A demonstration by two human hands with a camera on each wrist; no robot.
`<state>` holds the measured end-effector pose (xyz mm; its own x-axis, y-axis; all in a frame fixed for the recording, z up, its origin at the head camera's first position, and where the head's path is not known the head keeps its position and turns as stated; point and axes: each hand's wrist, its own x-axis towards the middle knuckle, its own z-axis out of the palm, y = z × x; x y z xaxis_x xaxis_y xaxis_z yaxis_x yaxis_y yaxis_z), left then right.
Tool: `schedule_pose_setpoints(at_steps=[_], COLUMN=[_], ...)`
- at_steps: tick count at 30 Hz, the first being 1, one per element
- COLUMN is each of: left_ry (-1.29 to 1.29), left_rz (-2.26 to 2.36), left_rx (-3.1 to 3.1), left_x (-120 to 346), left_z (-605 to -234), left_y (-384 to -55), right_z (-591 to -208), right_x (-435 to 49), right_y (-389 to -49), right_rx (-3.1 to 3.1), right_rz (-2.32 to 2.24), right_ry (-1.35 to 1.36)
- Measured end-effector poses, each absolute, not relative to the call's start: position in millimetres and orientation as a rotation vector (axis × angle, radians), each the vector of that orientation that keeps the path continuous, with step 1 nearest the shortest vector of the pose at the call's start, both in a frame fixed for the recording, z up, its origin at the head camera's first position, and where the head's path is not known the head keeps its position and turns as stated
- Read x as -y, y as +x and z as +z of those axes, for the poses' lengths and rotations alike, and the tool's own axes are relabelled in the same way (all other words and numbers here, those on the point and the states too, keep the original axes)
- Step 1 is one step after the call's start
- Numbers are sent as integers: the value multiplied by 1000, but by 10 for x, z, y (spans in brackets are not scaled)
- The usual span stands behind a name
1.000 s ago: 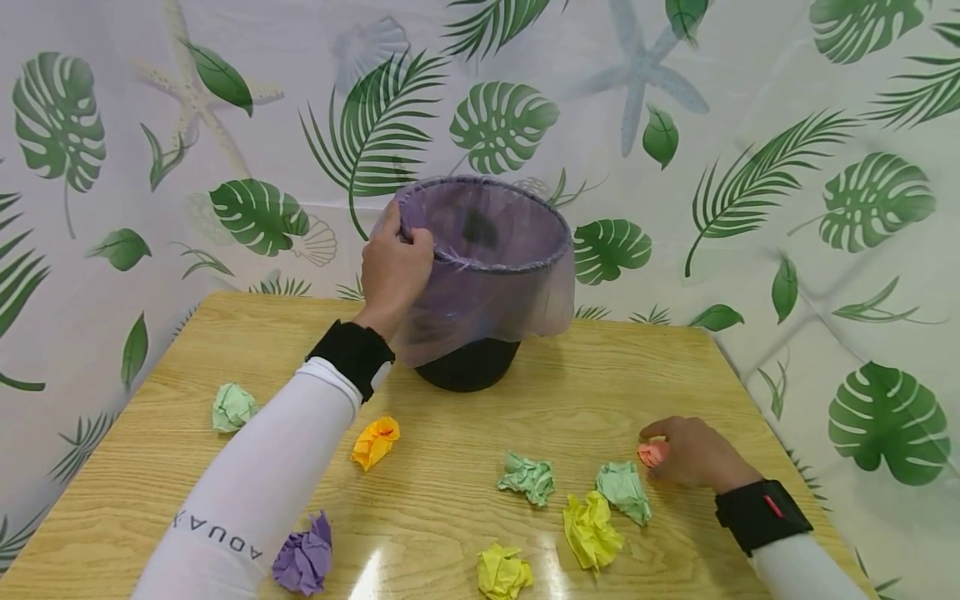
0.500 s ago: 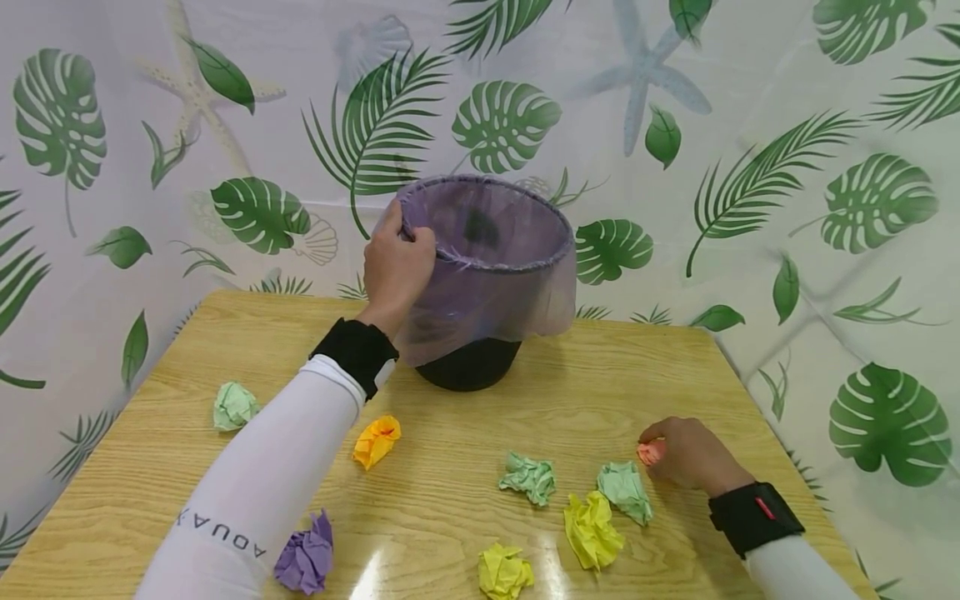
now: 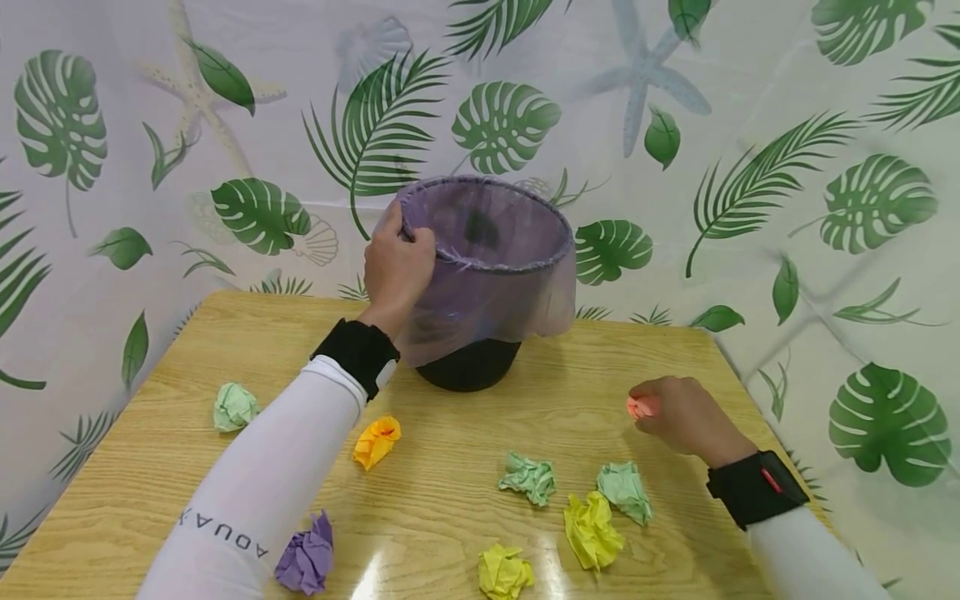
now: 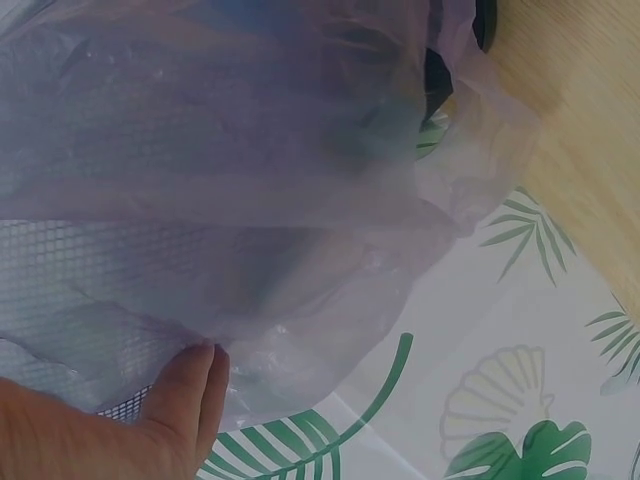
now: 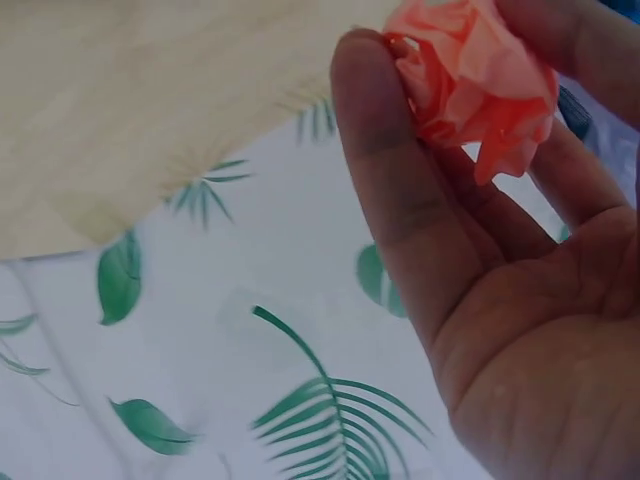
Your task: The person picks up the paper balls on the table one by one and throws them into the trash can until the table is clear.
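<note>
A dark mesh wastebasket [image 3: 468,367] stands at the back of the wooden table, lined with a translucent purple bag [image 3: 487,304] folded over its rim. My left hand [image 3: 399,267] grips the rim at its left side, thumb over the edge; the left wrist view shows fingers [image 4: 183,395] against the bag and mesh. On the right, my right hand [image 3: 686,417] pinches a crumpled pink paper ball [image 3: 642,406] above the table. In the right wrist view the paper ball [image 5: 480,85] sits between thumb and fingers.
Crumpled paper balls lie across the table [image 3: 300,333]: green [image 3: 624,492], another green [image 3: 527,478], yellow [image 3: 592,531], a second yellow [image 3: 505,572], orange [image 3: 377,442], purple [image 3: 306,554] and a green one [image 3: 235,407] at far left. A leaf-patterned sheet [image 3: 525,50] hangs behind.
My right hand has lifted the pink paper ball from the table and carried it slightly away from me and to the left. The left hand stays on the wastebasket rim.
</note>
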<state>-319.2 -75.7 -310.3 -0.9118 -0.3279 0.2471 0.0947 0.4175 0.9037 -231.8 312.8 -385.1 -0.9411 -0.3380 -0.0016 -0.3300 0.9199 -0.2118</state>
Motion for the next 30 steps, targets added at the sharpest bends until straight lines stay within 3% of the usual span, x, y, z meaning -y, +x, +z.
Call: schedule_pose_setpoints(at_steps=[18,30], left_ry=[221,196], left_rz=[-1513,-1506], left_rx=[2285,2277], left_x=[771,753], left_z=[-3108,-3104], left_y=[-3182,-3188], right_z=[-2712,-2338], right_x=[-2393,-2048], right_y=[-2518,-2724], right_rx=[-3155,-3273], right_rz=[-561,-642], right_ry=[-662,-632])
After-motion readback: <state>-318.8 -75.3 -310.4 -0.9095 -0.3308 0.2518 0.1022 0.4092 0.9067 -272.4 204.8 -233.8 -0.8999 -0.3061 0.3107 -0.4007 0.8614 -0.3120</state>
